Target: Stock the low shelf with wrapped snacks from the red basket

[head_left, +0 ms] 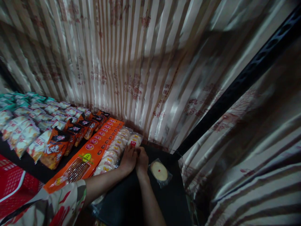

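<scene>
Round pastries in clear crinkly wrappers [117, 147], lined overlapping along the black shelf [169, 194], probably so each face shows. Left hand [128, 160] and right hand [141, 160] meeting at the far end of that row, fingertips pressed on a packet with a red label [134, 142]; how firmly pinched, impossible to tell. Single wrapped pastry [160, 171] lying flat, apart, just right of the right wrist. Beside the row, long glossy orange packs [94, 150], then puffy snack bags [55, 147]. Behind, shiny striped cloth [131, 62].
</scene>
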Tool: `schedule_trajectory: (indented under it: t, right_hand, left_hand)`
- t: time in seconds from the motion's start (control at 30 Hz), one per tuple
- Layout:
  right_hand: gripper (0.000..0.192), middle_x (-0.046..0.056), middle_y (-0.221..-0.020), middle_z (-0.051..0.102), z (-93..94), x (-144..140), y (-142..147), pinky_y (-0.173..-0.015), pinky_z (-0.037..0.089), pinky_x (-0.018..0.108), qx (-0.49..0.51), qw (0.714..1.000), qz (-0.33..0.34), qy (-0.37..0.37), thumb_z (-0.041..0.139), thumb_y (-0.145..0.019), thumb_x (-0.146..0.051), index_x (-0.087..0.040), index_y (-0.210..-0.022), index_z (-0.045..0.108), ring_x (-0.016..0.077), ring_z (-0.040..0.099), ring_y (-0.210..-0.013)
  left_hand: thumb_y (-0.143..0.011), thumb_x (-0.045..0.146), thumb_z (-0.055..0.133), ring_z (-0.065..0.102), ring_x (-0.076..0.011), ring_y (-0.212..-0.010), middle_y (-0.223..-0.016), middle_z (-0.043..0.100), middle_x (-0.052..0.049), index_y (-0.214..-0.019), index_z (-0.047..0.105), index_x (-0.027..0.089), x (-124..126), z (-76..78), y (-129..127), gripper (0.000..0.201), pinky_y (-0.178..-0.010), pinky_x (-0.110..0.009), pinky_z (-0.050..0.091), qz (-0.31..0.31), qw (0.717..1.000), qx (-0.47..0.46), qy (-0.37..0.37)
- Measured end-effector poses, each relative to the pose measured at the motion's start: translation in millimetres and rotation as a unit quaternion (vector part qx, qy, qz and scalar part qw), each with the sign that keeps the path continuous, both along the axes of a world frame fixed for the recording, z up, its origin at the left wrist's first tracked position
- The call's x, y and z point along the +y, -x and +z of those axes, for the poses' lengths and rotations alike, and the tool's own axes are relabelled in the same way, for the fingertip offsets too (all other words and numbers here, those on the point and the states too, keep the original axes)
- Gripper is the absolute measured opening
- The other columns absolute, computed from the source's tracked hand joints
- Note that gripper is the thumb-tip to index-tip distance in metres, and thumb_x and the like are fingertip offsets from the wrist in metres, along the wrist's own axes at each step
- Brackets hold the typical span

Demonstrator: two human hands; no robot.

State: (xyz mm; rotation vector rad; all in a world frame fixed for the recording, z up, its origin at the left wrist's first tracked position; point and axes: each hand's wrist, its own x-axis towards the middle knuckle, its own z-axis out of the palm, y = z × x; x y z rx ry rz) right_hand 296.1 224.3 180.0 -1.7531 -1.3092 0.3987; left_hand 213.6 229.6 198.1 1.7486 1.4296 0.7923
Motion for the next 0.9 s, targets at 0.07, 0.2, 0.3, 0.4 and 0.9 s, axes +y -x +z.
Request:
schedule_trajectory:
  t: [0.07,0.2,0.3,0.4,0.9]
  right_hand:
    - [0.016,0.006,-0.081,0.063,-0.5,-0.1,0.1,-0.067,0.041,0.026,-0.016,1.000,-0.003,-0.001,0.043,-0.078,-0.021,-0.018,-0.083,0.058,0.0180,0.059,-0.075]
    - [0.021,0.006,-0.086,0.060,0.2,-3.1,0.8,-0.065,0.042,0.026,-0.035,0.999,-0.015,0.006,0.042,-0.080,-0.020,-0.019,-0.090,0.061,0.0167,0.059,-0.073]
    - [0.022,0.007,-0.093,0.056,1.1,-5.1,1.7,-0.063,0.042,0.026,-0.061,0.998,-0.026,0.017,0.043,-0.081,-0.021,-0.019,-0.093,0.061,0.0155,0.059,-0.071]
    - [0.021,0.007,-0.096,0.053,0.7,-4.9,2.5,-0.063,0.043,0.025,-0.066,0.997,-0.032,0.009,0.045,-0.081,-0.019,-0.019,-0.093,0.061,0.0142,0.058,-0.070]
    - [0.026,0.009,-0.099,0.055,-1.8,-3.9,-1.3,-0.075,0.047,0.027,-0.050,0.998,-0.004,-0.035,0.042,-0.080,-0.015,-0.017,-0.095,0.062,0.0163,0.057,-0.084]
  left_hand:
    - [-0.083,0.019,0.034,0.023,-0.0206,-0.136,-0.140,0.040,-0.009,-0.111,0.058,0.013,0.0,-0.6,-1.0,0.037,-0.114,-0.040,0.013,0.001,1.000,0.006,-0.009]
    - [-0.085,0.019,0.032,0.022,-0.0205,-0.136,-0.140,0.040,-0.010,-0.112,0.057,0.012,-0.1,-1.2,-2.2,0.038,-0.114,-0.040,0.013,-0.006,0.999,0.035,-0.018]
    - [-0.086,0.017,0.030,0.025,-0.0195,-0.135,-0.132,0.050,-0.009,-0.110,0.057,0.014,0.9,-2.4,-1.6,0.037,-0.115,-0.042,0.011,-0.042,0.996,0.060,-0.045]
    - [-0.086,0.016,0.029,0.026,-0.0174,-0.134,-0.125,0.056,-0.006,-0.108,0.058,0.017,2.6,-5.2,-0.3,0.036,-0.115,-0.042,0.011,-0.062,0.993,0.071,-0.072]
    - [-0.087,0.017,0.029,0.022,-0.0180,-0.136,-0.134,0.047,-0.010,-0.118,0.051,0.013,-1.5,-6.4,-2.2,0.039,-0.115,-0.042,0.012,-0.057,0.992,0.067,-0.091]
